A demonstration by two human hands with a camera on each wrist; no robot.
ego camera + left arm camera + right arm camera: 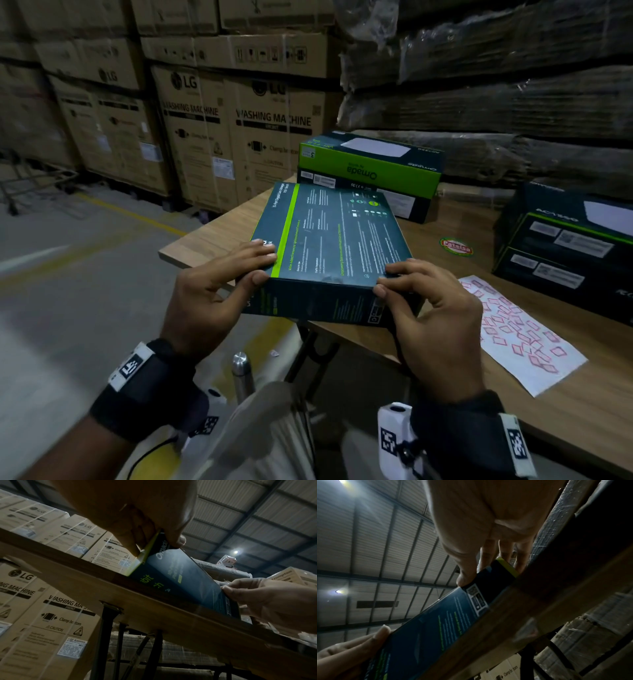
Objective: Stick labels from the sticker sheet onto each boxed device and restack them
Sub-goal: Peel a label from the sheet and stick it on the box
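A flat dark teal device box [332, 240] with a lime stripe lies at the near edge of the wooden table [219, 236], printed back face up. My left hand [239, 270] grips its near left corner, fingers on top and thumb on the front side. My right hand [404, 284] grips the near right corner the same way. The left wrist view shows the box [185, 577] from below, the left hand [154, 538] pinching its green end. In the right wrist view my right hand [471, 573] pinches the box [436, 626]. A white sticker sheet [524, 329] with red labels lies right of the box.
Two stacked green and dark boxes [370, 168] stand behind the held box. Another dark stack [565, 246] stands at the right. A round red sticker [456, 247] lies on the table. A steel bottle [242, 373] stands below. LG washing machine cartons [239, 130] line the back.
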